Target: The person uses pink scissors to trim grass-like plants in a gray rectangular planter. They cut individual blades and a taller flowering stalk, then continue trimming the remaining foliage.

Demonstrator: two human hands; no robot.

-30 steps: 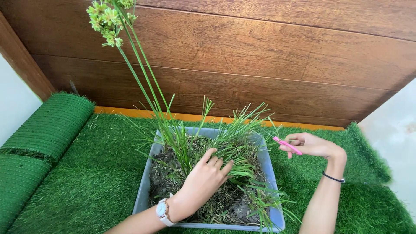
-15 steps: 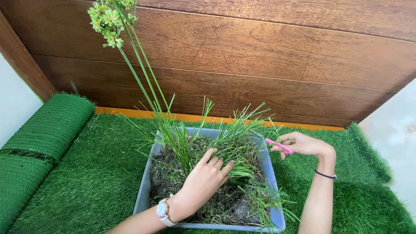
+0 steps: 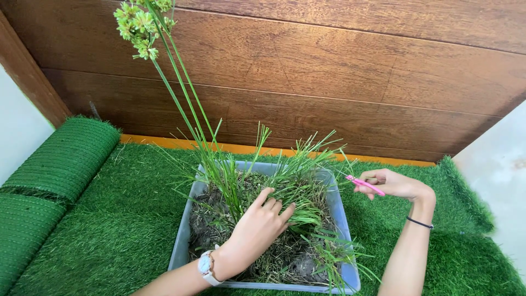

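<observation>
Grey-blue rectangular plastic tub [image 3: 183, 233] sits on green artificial turf [image 3: 115, 219], just in front of a brown wood-panelled wall [image 3: 329, 71]. Tub is filled with dark, clumpy soil [image 3: 205, 222] and a dense tangle of grass [image 3: 298, 186]: thin bright-green blades, some upright, many bent over and matted, with dry straw-coloured strands mixed in near the front edge. A few blades spill over the tub's right rim. At the back left corner, several long slim stalks [image 3: 181, 98] rise well above the rest, leaning left, topped with a cluster of small pale-green seed heads [image 3: 139, 24]. Left hand [image 3: 260, 222], white wristwatch [image 3: 205, 266] on the wrist, lies palm-down in the middle of the tub, fingers curled into a tuft of grass and clasping it. Right hand [image 3: 394, 183], thin black band at the wrist, hovers just outside the tub's right rim, closed around a small pink-handled tool [image 3: 364, 185], likely scissors; its tip points toward the grass but appears clear of it. A rolled-up length of turf [image 3: 60, 159] lies at the far left.
</observation>
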